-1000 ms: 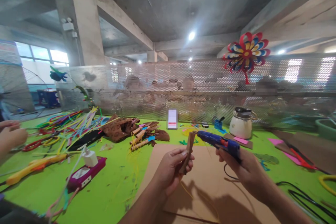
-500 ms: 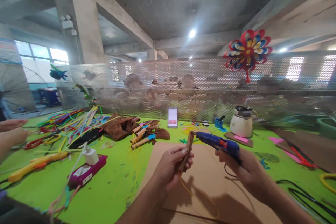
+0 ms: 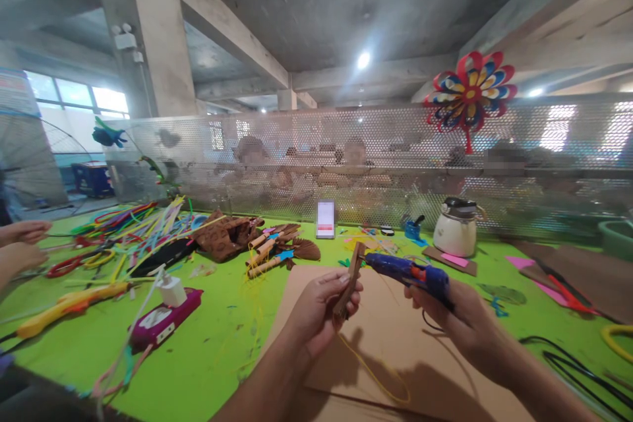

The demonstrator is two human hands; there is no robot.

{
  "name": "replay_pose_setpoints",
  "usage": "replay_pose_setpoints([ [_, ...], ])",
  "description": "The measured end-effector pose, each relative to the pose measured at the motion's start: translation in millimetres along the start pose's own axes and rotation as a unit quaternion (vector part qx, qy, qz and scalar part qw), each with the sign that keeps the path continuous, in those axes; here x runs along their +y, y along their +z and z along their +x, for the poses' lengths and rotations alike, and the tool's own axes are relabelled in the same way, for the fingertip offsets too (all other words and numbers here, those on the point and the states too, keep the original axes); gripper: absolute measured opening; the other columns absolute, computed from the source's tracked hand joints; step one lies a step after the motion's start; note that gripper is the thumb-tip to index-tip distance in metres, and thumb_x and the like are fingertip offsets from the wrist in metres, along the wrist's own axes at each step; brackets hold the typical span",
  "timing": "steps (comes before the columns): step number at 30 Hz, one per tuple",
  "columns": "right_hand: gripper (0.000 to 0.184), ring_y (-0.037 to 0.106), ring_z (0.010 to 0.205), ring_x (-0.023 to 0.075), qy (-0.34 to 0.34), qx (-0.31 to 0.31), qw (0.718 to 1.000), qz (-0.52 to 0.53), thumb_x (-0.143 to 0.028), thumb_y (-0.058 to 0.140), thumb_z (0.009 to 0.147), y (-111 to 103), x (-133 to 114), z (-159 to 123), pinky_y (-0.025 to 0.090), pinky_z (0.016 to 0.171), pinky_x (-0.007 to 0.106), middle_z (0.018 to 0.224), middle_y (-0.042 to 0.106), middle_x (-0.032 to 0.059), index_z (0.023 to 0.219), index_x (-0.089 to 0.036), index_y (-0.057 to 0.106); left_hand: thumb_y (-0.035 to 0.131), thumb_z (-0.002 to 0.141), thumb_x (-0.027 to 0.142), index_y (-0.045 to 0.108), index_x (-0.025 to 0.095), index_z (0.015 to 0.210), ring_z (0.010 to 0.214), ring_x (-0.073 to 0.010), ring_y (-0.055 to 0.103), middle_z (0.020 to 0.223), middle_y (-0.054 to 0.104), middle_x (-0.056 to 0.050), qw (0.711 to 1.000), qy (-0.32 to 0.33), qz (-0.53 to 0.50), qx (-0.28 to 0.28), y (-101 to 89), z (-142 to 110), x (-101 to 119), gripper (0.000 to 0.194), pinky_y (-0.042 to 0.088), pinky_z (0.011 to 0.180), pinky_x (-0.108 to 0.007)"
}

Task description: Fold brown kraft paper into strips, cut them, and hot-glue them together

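Between its thumb and fingers, my left hand (image 3: 324,306) pinches a narrow brown strip (image 3: 350,280), held tilted upward; I cannot tell its material. A thin yellow string (image 3: 370,372) hangs below that hand. My right hand (image 3: 459,320) is wrapped round a blue hot glue gun (image 3: 410,272) that points left. The gun's nozzle is at the strip's upper part, touching it or very close. Beneath both hands lies a sheet of brown cardboard (image 3: 297,336) on the green table.
A purple power strip (image 3: 165,320) and a yellow glue gun (image 3: 74,308) lie at left. Brown rolled pieces (image 3: 270,254) lie beyond the cardboard, near a phone (image 3: 325,219). A white kettle (image 3: 455,231) stands at right, with black cable (image 3: 573,369) nearer. Another person's hands (image 3: 22,244) show at far left.
The glue gun's nozzle has shifted slightly down along the strip from its top end. The strip has turned a little in my left hand. The other person's hands have moved slightly.
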State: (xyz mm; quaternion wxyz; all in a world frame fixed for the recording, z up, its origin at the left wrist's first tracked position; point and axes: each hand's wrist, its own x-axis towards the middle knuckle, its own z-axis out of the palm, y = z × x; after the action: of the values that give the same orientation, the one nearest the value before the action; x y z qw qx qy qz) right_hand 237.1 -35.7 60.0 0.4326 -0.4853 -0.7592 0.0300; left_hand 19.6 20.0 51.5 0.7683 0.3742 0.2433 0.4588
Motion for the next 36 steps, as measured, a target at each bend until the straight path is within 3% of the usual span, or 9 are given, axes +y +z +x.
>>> replay_pose_setpoints([
  [5, 0.037, 0.056, 0.054, 0.0164, 0.001, -0.012, 1.000, 0.006, -0.044, 0.042, 0.090, -1.8, -4.8, 0.6, 0.049, 0.051, 0.028, 0.069, 0.066, 0.0057, 0.080, -0.017, 0.064, 0.066, 0.073, 0.011, 0.063, 0.006, 0.081, 0.058, -0.0082, 0.056, 0.075, 0.063, -0.009, 1.000, -0.005, -0.009, -0.004, -0.8, -0.2, 1.4, 0.010, 0.043, 0.054, -0.017],
  [12, 0.034, 0.060, 0.060, 0.0191, 0.019, -0.028, 0.999, 0.035, -0.043, 0.045, 0.088, -1.3, -5.6, -4.6, 0.053, 0.058, 0.031, 0.070, 0.067, 0.0060, 0.091, -0.016, 0.067, 0.063, 0.075, 0.009, 0.063, 0.006, 0.082, 0.059, -0.0082, 0.055, 0.075, 0.062, -0.009, 1.000, -0.011, -0.028, -0.003, -0.8, -0.7, 2.7, 0.008, 0.043, 0.054, -0.017],
  [24, 0.032, 0.059, 0.060, 0.0182, 0.011, -0.061, 0.997, 0.038, -0.042, 0.045, 0.089, -3.8, -3.3, -6.3, 0.051, 0.051, 0.028, 0.070, 0.066, 0.0055, 0.094, -0.018, 0.065, 0.061, 0.076, 0.008, 0.064, 0.004, 0.082, 0.057, -0.0063, 0.053, 0.074, 0.060, -0.009, 0.999, -0.023, -0.043, -0.005, 0.8, -1.6, 4.3, 0.007, 0.040, 0.048, -0.013],
  [31, 0.036, 0.059, 0.067, 0.0189, 0.027, -0.078, 0.994, 0.067, -0.045, 0.042, 0.090, -5.5, -0.8, -5.5, 0.050, 0.056, 0.028, 0.074, 0.065, 0.0067, 0.083, -0.017, 0.063, 0.059, 0.077, 0.007, 0.064, 0.003, 0.084, 0.056, -0.0051, 0.053, 0.075, 0.058, -0.008, 0.998, -0.026, -0.048, -0.017, 0.6, -1.8, 4.0, 0.009, 0.038, 0.044, -0.010],
  [36, 0.040, 0.054, 0.059, 0.0155, 0.049, -0.054, 0.996, 0.053, -0.048, 0.039, 0.091, -5.2, -0.7, -5.9, 0.043, 0.051, 0.026, 0.071, 0.061, 0.0054, 0.081, -0.016, 0.061, 0.057, 0.079, 0.007, 0.065, 0.002, 0.087, 0.056, -0.0053, 0.053, 0.075, 0.058, -0.009, 0.998, -0.029, -0.047, -0.013, 2.3, -2.6, 4.4, 0.013, 0.037, 0.043, -0.010],
])
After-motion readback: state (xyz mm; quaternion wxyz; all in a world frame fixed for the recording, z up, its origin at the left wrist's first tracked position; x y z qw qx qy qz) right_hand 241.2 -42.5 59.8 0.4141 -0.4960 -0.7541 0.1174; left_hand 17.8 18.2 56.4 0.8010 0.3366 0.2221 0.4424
